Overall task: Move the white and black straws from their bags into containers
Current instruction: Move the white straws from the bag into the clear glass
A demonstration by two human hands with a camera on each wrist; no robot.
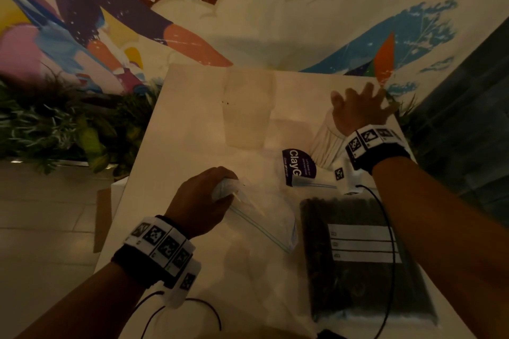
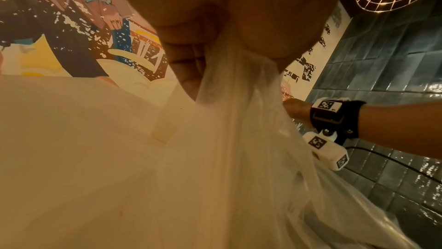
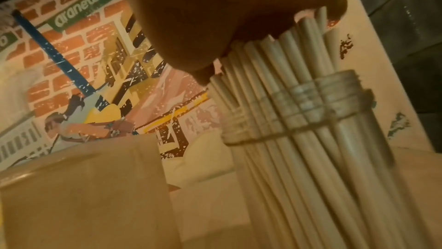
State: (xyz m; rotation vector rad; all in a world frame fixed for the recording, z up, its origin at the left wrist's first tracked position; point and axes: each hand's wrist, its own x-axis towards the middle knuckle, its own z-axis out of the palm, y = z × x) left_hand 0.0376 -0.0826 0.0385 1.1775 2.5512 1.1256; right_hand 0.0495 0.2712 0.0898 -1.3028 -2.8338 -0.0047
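My right hand (image 1: 358,107) lies flat with spread fingers on top of the white straws (image 1: 326,143), which stand bundled in a clear jar at the table's back right. In the right wrist view my palm (image 3: 203,16) presses on the white straw tips (image 3: 282,75), and the jar's threaded neck (image 3: 342,100) rings them. My left hand (image 1: 203,195) grips a crumpled corner of the limp clear zip bag (image 1: 264,223); in the left wrist view that bag (image 2: 239,139) hangs from my curled fingers (image 2: 186,60). A bag of black straws (image 1: 358,261) lies flat at the front right.
A second clear container (image 1: 248,113) stands at the back middle of the white table (image 1: 170,146). A purple label (image 1: 297,166) lies near the jar. Plants (image 1: 55,124) border the table on the left, and a painted wall stands behind it.
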